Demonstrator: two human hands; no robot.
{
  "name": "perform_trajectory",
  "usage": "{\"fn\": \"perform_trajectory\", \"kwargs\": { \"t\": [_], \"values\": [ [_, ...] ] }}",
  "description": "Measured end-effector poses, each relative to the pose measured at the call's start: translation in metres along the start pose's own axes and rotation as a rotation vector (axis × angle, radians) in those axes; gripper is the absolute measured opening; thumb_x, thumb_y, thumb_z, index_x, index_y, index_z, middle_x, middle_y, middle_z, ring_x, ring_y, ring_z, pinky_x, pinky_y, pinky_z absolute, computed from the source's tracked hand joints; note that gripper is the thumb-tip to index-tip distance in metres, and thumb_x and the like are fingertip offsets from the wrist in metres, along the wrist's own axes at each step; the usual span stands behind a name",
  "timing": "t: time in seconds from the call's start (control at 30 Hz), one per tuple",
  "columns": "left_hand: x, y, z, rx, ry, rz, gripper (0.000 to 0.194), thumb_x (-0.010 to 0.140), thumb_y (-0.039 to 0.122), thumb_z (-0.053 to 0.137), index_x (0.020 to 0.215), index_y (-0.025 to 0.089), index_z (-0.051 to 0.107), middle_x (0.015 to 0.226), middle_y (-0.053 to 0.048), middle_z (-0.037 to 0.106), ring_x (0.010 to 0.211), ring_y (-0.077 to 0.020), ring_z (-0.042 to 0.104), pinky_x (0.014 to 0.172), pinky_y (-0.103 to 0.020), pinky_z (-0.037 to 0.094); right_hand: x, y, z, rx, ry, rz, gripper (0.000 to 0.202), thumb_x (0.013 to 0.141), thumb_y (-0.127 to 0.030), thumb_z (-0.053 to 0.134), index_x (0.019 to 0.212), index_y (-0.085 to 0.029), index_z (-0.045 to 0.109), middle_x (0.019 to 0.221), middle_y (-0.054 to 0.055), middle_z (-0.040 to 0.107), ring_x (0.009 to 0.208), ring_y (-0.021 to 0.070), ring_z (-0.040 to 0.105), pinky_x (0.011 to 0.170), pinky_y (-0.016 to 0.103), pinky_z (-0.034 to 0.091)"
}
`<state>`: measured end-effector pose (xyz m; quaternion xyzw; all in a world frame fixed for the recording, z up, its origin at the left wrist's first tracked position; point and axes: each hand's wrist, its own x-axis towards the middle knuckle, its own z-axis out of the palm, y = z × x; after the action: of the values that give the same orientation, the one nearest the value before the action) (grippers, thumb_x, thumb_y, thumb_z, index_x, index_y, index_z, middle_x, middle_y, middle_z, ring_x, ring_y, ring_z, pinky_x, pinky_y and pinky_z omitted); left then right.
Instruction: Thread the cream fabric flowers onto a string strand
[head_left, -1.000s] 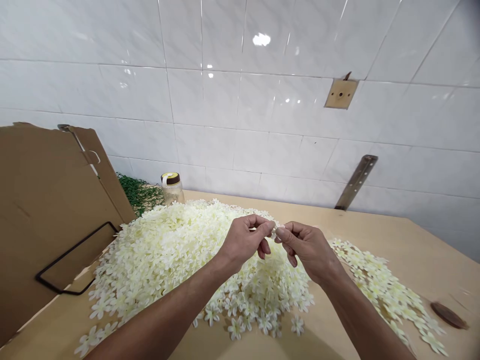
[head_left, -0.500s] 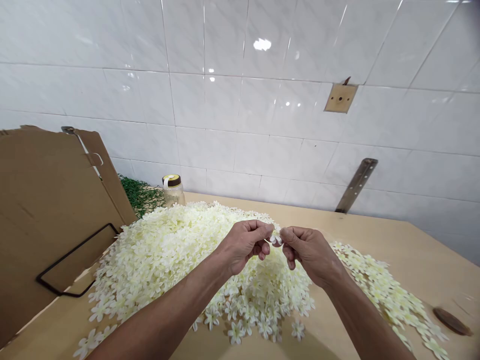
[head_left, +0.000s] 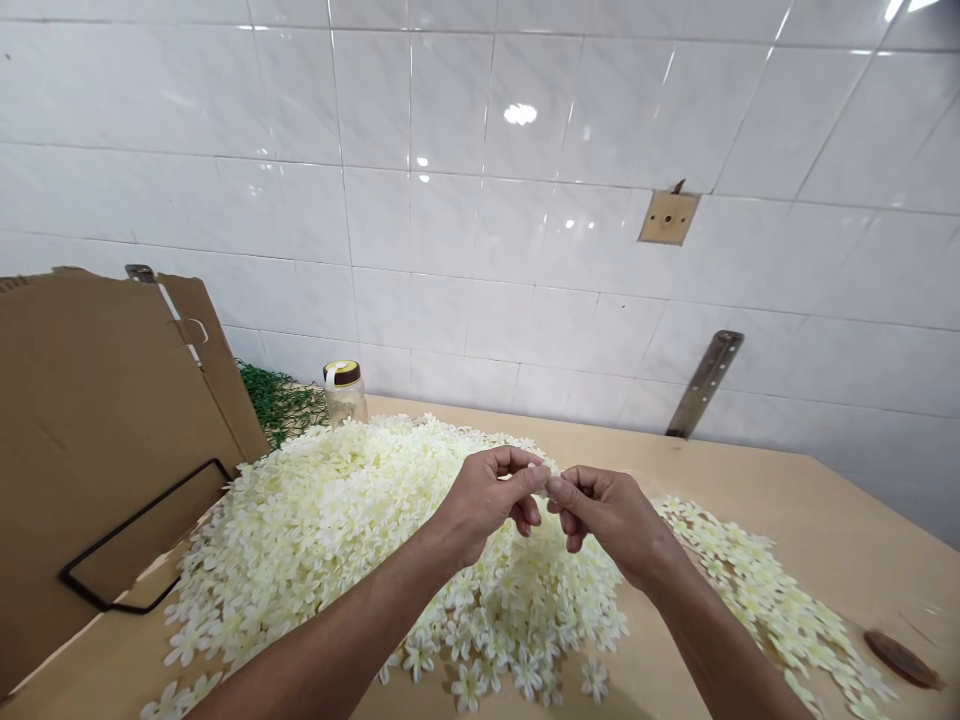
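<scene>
Both hands meet above a large heap of cream-white artificial flowers (head_left: pixel 322 520) on the table. My left hand (head_left: pixel 495 495) is closed in a pinch on a small white flower (head_left: pixel 553 467). From the other side my right hand (head_left: pixel 604 510) pinches the same flower, thumb and forefinger nearly touching the left fingertips. Most of that flower is hidden behind the fingers. A looser strip of pale flowers (head_left: pixel 757 580) lies to the right, past my right forearm.
A cardboard box (head_left: pixel 105 430) with a black wire frame (head_left: pixel 142 500) stands at the left. Behind the heap are a lidded jar (head_left: pixel 345 392) and green artificial foliage (head_left: pixel 281 400). A metal bracket (head_left: pixel 705 385) rises by the tiled wall; a brown oval object (head_left: pixel 902 658) lies far right.
My hands have drawn closer together, and the flower between them is now more covered by the fingers. The whole view has shifted slightly, with the wall and box appearing lower.
</scene>
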<state>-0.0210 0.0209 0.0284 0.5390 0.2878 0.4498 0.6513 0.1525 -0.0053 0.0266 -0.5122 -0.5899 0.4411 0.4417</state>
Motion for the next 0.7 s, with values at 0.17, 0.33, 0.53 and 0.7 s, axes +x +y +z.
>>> {"fn": "perform_trajectory", "kwargs": {
  "t": [0.17,0.33,0.53,0.7],
  "values": [
    [0.003,0.007,-0.007,-0.089,0.085,-0.015,0.029,0.074,0.038,0.076,0.082,0.014,0.062,0.065,-0.001,0.060,0.049,-0.0101,0.055,0.045,-0.022,0.042,0.000,-0.001,-0.006,0.078,-0.097,0.002,0.042,0.082,-0.057,0.066,0.078,-0.015,0.071,0.062,0.002,0.061,0.052,0.0119,0.055,0.053,0.027,0.051],
    [0.006,0.011,-0.015,-0.191,0.082,-0.049,0.029,0.072,0.035,0.079,0.081,0.013,0.061,0.083,-0.005,0.064,0.053,-0.0086,0.058,0.047,-0.021,0.043,0.001,0.001,-0.010,0.151,-0.103,-0.007,0.039,0.081,-0.054,0.068,0.080,-0.015,0.072,0.074,0.004,0.064,0.057,0.0112,0.051,0.051,0.026,0.051],
    [0.007,0.011,-0.016,-0.231,0.055,-0.079,0.027,0.071,0.032,0.081,0.077,0.013,0.062,0.076,-0.001,0.059,0.053,-0.0079,0.057,0.046,-0.021,0.042,-0.001,-0.005,-0.010,0.209,-0.053,-0.011,0.038,0.078,-0.053,0.073,0.073,-0.016,0.065,0.069,0.002,0.059,0.057,0.0106,0.049,0.047,0.023,0.047],
    [0.007,0.011,-0.016,-0.225,0.056,-0.097,0.027,0.070,0.031,0.082,0.075,0.013,0.063,0.070,0.000,0.056,0.051,-0.0071,0.054,0.045,-0.019,0.041,0.003,-0.001,-0.010,0.153,-0.021,-0.034,0.042,0.082,-0.057,0.066,0.072,-0.016,0.064,0.076,0.003,0.060,0.058,0.0117,0.053,0.049,0.025,0.050]
  ]
}}
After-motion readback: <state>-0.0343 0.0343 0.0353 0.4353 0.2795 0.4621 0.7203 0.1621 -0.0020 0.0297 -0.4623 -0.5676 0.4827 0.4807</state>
